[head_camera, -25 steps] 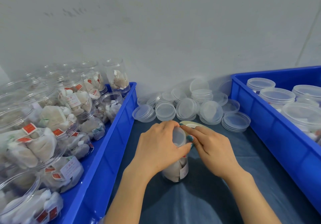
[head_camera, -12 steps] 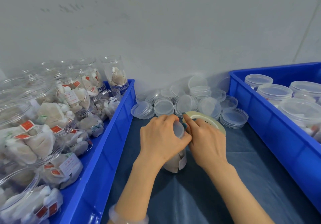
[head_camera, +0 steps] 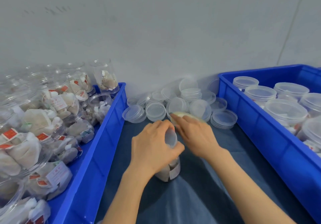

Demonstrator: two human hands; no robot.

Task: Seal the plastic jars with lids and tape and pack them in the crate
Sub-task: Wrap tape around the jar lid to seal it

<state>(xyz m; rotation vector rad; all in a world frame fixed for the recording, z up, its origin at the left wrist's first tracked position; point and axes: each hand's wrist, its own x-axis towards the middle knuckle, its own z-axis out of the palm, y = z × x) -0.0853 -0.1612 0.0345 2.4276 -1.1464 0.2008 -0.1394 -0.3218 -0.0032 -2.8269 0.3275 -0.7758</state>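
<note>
A clear plastic jar [head_camera: 169, 171] with tea bags inside stands upright on the dark blue cloth. Its translucent lid [head_camera: 171, 136] is on top. My left hand [head_camera: 154, 147] grips the jar's top, fingers wrapped round the lid. My right hand [head_camera: 194, 133], blurred with motion, holds a yellowish roll of tape [head_camera: 182, 115] just right of and behind the lid. The blue crate [head_camera: 271, 129] at the right holds several lidded jars [head_camera: 284, 110].
A blue bin [head_camera: 104, 136] at the left is heaped with several open jars of tea bags [head_camera: 57, 105]. A pile of loose clear lids [head_camera: 178, 105] lies against the wall behind my hands. The wall rises right behind the lids.
My right hand has swung the tape roll around the lid's far side, moving away from the jar. My left hand keeps its grip on the jar.
</note>
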